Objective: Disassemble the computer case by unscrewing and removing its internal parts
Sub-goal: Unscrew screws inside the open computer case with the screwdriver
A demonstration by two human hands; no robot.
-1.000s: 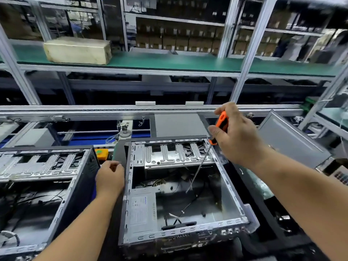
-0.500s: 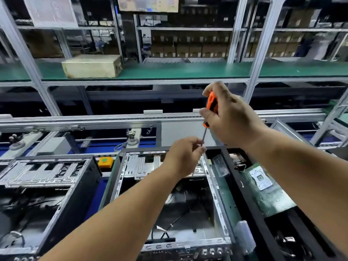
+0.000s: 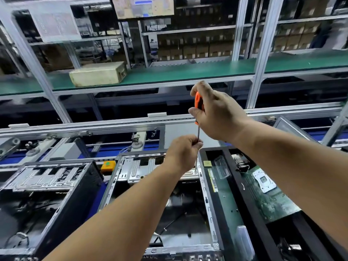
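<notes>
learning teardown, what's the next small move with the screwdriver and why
Probably turn the handle to loosen the screw: the right hand grips the orange-handled screwdriver upright, the left hand pinches its shaft, and its tip sits at the open grey metal computer case's back right corner.

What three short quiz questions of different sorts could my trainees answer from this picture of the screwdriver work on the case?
1. True or false: the right hand grips the orange handle of the screwdriver.
2. Multiple choice: the left hand pinches the screwdriver's A) handle, B) shaft, C) tip.
3. Fill in: the screwdriver's lower end points down at the far right corner of the open ____.

Key: 1 true; 2 B; 3 case. The tip reaches the case's rim just below the left hand; the screw itself is too small to make out.
</notes>
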